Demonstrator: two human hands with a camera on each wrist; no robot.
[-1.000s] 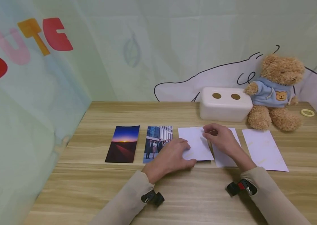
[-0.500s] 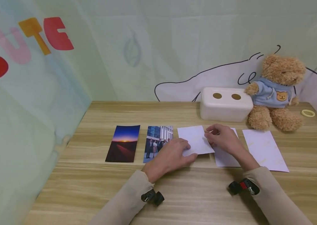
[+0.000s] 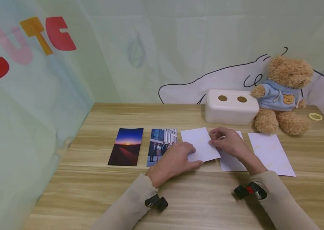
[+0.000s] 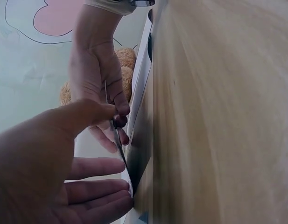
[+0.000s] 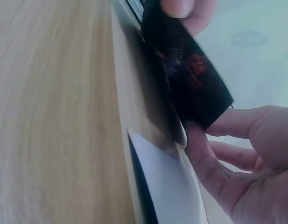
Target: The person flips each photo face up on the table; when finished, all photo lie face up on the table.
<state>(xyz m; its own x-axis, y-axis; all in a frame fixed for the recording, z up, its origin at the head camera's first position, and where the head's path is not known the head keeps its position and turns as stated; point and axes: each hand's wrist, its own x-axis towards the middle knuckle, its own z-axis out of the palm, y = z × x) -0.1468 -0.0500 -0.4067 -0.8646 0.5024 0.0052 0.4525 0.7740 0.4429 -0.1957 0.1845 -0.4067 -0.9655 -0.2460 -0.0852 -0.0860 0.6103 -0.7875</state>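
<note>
In the head view, a photo (image 3: 200, 143) lies tilted off the table, its white back up. The right wrist view shows its dark printed underside with a reddish patch. My right hand (image 3: 228, 143) pinches its right edge between thumb and fingers. At the left and near edges, my left hand (image 3: 176, 161) holds it, fingers over the white back and thumb at the near edge. To the left lie two picture-side-up photos: a sunset road (image 3: 126, 147) and a group before a building (image 3: 159, 147), partly covered by my left hand. A white-backed photo (image 3: 231, 161) lies partly under my right hand.
Another white-backed photo (image 3: 271, 155) lies at the right of the row. Behind stand a white box (image 3: 231, 110) with two round brown spots and a teddy bear (image 3: 284, 95) in a blue hoodie. A yellow ring (image 3: 315, 117) lies near the back right corner.
The near edge of the middle photo has risen off the table, and the photo has turned slightly. My right hand has shifted a little to the right; my left hand has barely moved.
</note>
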